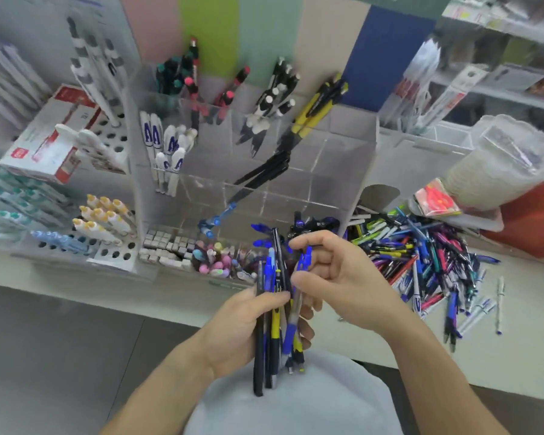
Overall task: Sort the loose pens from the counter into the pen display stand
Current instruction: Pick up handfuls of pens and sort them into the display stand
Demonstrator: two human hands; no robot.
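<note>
Low in the middle of the frame, the left hand (248, 321) grips an upright bundle of pens (275, 321) while the right hand (330, 277) pinches one blue pen (305, 262) at its top. Loose pens (427, 255) heap on the worktop (374, 346) at right, with the clear display stand (352, 158) behind. Tugging that one free could loosen the crowded bundle, spilling pens.

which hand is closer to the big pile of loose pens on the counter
Right. The right hand is beside the pile of loose pens, just to its left, pinching a blue pen. The left hand is farther left and lower, gripping a bundle of pens.
</note>
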